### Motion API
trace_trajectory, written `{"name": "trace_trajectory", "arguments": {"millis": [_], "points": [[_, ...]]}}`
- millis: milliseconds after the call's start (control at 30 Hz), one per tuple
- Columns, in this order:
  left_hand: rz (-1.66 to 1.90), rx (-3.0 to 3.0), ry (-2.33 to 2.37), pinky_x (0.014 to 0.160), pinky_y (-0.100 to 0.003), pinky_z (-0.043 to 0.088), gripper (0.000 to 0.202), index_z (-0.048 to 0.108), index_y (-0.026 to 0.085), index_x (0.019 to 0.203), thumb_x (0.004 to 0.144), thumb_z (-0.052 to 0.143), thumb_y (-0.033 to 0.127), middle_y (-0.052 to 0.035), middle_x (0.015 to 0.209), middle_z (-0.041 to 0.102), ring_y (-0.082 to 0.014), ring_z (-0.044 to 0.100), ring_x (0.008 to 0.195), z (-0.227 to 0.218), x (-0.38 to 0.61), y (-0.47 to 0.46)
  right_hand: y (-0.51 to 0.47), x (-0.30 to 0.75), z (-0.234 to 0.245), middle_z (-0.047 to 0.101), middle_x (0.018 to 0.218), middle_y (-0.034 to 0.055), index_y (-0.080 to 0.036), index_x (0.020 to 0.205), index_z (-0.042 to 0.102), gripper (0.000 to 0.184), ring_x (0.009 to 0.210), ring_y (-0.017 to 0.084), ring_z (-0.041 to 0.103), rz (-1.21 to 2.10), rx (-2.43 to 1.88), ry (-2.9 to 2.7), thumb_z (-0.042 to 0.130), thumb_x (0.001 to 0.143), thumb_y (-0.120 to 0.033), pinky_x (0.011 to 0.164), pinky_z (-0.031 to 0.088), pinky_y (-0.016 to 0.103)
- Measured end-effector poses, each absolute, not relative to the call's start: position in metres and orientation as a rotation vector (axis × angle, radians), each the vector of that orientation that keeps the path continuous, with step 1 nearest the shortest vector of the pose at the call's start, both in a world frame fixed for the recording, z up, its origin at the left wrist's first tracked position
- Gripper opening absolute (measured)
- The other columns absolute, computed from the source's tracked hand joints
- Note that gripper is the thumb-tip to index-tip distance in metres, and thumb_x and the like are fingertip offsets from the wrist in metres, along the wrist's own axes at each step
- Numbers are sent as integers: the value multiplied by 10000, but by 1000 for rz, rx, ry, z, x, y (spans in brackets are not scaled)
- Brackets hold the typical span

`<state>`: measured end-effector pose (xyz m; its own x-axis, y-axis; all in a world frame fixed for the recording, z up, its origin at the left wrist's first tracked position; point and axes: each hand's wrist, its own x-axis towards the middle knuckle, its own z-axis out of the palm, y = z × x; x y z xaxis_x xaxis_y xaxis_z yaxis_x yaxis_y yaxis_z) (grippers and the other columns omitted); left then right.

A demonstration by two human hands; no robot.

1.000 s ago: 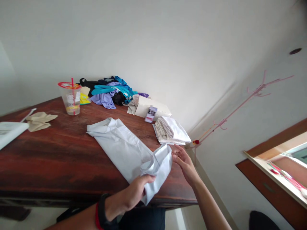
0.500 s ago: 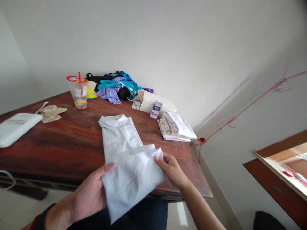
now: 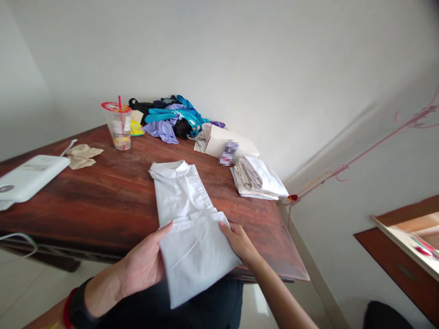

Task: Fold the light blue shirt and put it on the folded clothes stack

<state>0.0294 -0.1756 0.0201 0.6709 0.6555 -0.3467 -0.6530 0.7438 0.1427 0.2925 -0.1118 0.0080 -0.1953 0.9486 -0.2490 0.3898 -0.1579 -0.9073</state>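
Observation:
A white collared shirt (image 3: 185, 205) lies on the dark wooden table (image 3: 103, 196), collar away from me, its lower part folded up and hanging over the near edge. My left hand (image 3: 146, 262) grips the left side of that folded part, thumb on top. On the right side, my right hand (image 3: 240, 242) holds the fold the same way, its fingers under the cloth.
A folded pile of white cloth (image 3: 259, 183) and a white box (image 3: 228, 146) lie at the table's right. Behind are a heap of coloured clothes (image 3: 171, 121), a plastic cup with a red straw (image 3: 118, 125), a beige cloth (image 3: 82, 155) and a white device (image 3: 29, 176).
The shirt was turned straight, collar away from me, and its lower end was folded up onto the body. Both hands came to hold the fold's sides. The view shifted left.

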Motion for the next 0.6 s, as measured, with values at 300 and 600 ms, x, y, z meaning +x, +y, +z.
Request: {"name": "trace_trajectory", "arguments": {"millis": [300,600], "points": [[636,122,495,1067,-465,476,707,510,71,1448,941,612,554,-162,1166,762,-333,705,1139,18,31,-176,-98,295,9,562,718,12,-163,735,583,506,701,166,488,1080,-1546,-1632,502,914,-630,623,368,264],[592,465,853,922,-452,579,520,629,168,1148,857,728,588,-148,1205,741,-353,699,1143,-3,-12,-194,-76,293,-2,426,606,-31,-207,624,421,456,609,133,416,909,-1605,-1864,466,950,-522,568,252,257]]}}
